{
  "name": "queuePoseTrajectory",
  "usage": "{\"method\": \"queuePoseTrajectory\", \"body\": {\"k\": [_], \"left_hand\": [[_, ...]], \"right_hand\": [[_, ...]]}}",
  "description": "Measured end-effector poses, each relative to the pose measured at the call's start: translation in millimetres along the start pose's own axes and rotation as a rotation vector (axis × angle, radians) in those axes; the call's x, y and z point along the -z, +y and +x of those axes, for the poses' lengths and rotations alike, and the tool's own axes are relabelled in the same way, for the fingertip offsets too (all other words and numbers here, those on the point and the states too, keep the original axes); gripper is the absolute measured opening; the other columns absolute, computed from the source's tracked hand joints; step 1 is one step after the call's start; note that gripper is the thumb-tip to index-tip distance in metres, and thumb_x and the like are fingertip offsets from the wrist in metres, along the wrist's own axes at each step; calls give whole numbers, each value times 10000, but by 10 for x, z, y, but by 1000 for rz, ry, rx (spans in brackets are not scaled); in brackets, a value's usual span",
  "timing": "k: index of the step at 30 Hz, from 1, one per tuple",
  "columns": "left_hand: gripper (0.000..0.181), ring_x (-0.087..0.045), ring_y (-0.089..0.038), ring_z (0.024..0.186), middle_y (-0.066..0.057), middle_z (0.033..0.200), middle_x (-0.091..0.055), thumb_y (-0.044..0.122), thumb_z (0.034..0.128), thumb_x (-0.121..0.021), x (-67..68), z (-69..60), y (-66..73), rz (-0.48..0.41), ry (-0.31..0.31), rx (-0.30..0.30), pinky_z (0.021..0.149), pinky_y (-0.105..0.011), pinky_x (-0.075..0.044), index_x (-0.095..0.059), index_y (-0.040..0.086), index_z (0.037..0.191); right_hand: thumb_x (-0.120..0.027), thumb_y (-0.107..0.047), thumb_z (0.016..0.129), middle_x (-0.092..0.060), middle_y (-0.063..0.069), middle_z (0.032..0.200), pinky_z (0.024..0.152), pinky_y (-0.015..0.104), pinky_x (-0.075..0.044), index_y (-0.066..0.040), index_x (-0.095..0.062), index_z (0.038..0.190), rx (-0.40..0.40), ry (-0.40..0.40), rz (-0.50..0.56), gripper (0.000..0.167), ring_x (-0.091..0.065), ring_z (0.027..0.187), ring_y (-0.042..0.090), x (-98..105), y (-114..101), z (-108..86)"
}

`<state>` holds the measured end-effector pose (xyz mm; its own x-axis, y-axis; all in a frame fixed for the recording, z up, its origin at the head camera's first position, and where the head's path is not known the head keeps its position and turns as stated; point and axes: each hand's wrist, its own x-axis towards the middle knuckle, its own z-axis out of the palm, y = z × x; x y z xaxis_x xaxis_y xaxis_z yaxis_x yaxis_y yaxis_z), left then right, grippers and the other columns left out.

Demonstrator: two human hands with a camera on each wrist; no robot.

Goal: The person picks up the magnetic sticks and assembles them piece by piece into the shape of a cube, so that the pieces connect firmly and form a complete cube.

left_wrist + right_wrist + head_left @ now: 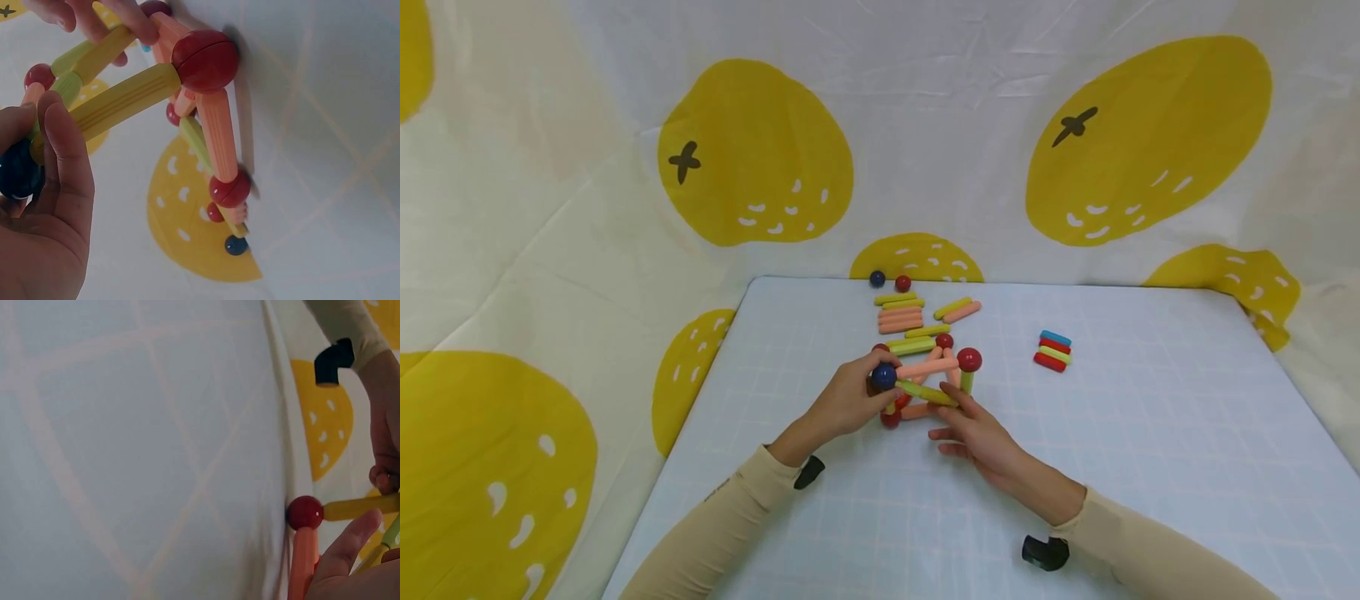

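A frame of magnetic sticks and balls stands on the table, with red balls (969,359) at several corners and salmon sticks (925,367) between them. My left hand (850,396) grips its near upper-left corner, fingers and thumb around a dark blue ball (883,377). From that ball a yellow-green stick (928,393) slants toward my right hand (985,442), which pinches its far end; the other right fingers spread below. In the left wrist view, another yellow stick (128,100) runs from the left fingers to a red ball (206,60). The right wrist view catches only part of the frame.
Behind the frame lie loose yellow sticks (899,304), salmon sticks (900,321), a dark blue ball (877,279) and a red ball (903,284). Further right sits a row of short coloured sticks (1053,350). A fruit-printed cloth (925,125) hangs behind the table (1150,433).
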<state>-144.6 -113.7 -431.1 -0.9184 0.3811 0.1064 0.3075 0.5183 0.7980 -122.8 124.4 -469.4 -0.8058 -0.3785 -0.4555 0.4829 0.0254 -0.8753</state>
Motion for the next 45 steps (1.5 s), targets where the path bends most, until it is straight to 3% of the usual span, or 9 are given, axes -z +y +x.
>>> {"method": "queuePoseTrajectory", "body": {"k": [10, 15, 21, 24, 27, 29, 35, 40, 45], "left_hand": [[367, -605, -175, 908, -27, 1135, -704, 200, 914, -784, -23, 32, 21, 157, 25, -21, 821, -318, -569, -626, 155, 1241], [356, -598, -193, 902, -38, 1114, -703, 176, 908, -788, -46, 21, 25, 143, 38, -8, 809, -332, -565, -627, 149, 1224], [379, -608, -203, 935, -54, 1144, -698, 175, 904, -793, -64, 21, 10, 103, 42, 23, 834, -341, -579, -606, 159, 1234], [373, -610, -200, 933, -59, 1145, -695, 176, 907, -790, -60, 14, -6, 76, 36, 52, 826, -330, -581, -600, 163, 1228], [370, -615, -204, 939, -72, 1154, -695, 178, 907, -790, -56, 0, -5, 51, 19, 78, 827, -329, -583, -604, 157, 1227], [371, -619, -216, 946, -81, 1164, -694, 186, 909, -788, -59, -8, 2, 38, 0, 95, 834, -342, -585, -606, 155, 1231], [353, -610, -204, 914, -51, 1122, -689, 202, 910, -788, -83, -14, -51, 44, -67, 175, 809, -340, -574, -617, 173, 1218], [324, -580, -183, 764, -2, 930, -651, 218, 902, -796, -146, -37, -186, 90, -124, 230, 674, -294, -515, -637, 157, 1178], [525, -595, -185, 926, -21, 1085, -644, 173, 895, -800, -292, -42, -318, 127, -126, 207, 829, -346, -563, -550, 154, 1356]], "right_hand": [[-519, -314, 1071, -544, 132, 1506, 818, 252, -570, -242, -214, 1636, 56, 19, -140, 646, -680, 1016, 277, 45, 7, 2], [-569, -288, 1051, -689, 124, 1287, 750, 271, -588, -177, -491, 1497, 78, 109, -284, 466, -689, 835, 234, 183, 54, -59], [-599, -194, 1021, -663, 107, 953, 679, 297, -550, -58, -607, 1198, 90, 176, -631, 223, -619, 722, 187, 487, -33, -92], [-711, -241, 959, -653, 80, 1027, 718, 308, -556, -90, -578, 1250, 154, 183, -860, 354, -615, 770, 171, 621, -93, -2], [-797, -293, 894, -630, 89, 1168, 784, 320, -575, -102, -545, 1352, 206, 164, -987, 556, -610, 854, 159, 682, -131, 123], [-826, -297, 868, -616, 100, 1202, 807, 321, -576, -112, -579, 1334, 229, 136, -1004, 559, -605, 899, 168, 684, -154, 198], [-838, -264, 858, -597, 74, 1098, 838, 364, -514, -173, -691, 1014, 291, 90, -1020, 232, -549, 985, 214, 638, -237, 367], [-826, -272, 870, -588, 74, 1078, 821, 351, -509, -165, -711, 1011, 261, 102, -1019, 210, -546, 975, 212, 626, -242, 425], [-823, -267, 875, -640, 58, 1065, 746, 293, -496, -175, -719, 1036, 236, 101, -1011, 213, -559, 919, 196, 636, -227, 443]]}}
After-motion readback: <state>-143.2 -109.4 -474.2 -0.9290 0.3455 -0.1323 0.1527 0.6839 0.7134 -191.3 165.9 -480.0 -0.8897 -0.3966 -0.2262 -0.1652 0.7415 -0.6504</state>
